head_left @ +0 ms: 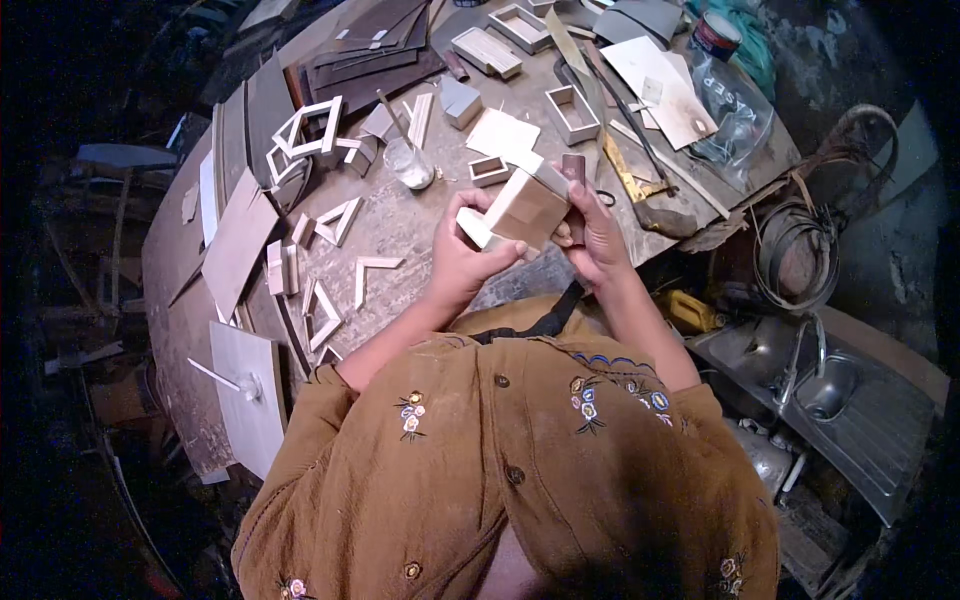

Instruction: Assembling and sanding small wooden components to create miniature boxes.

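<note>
In front of my chest I hold a small pale wooden box-like piece (pixel 528 212) tilted over the table's near edge. My left hand (pixel 466 255) is closed round its left side, with the thumb along the lower edge. On the other side my right hand (pixel 600 238) grips it too, fingers partly hidden behind the wood. A narrow reddish-brown strip (pixel 573 168) stands up by the right fingers; it appears to be held there as well, though its kind is unclear. Just beyond lie a little open wooden box (pixel 489 171) and a pale flat square (pixel 502 134).
A jar with a stick (pixel 408 163) stands left of centre, near several wooden frames (pixel 322 127). Dark sheets (pixel 370 50) are stacked at the back left. A yellow-handled hacksaw (pixel 632 178) lies to the right. Beyond the table's right edge is a metal sink (pixel 850 420).
</note>
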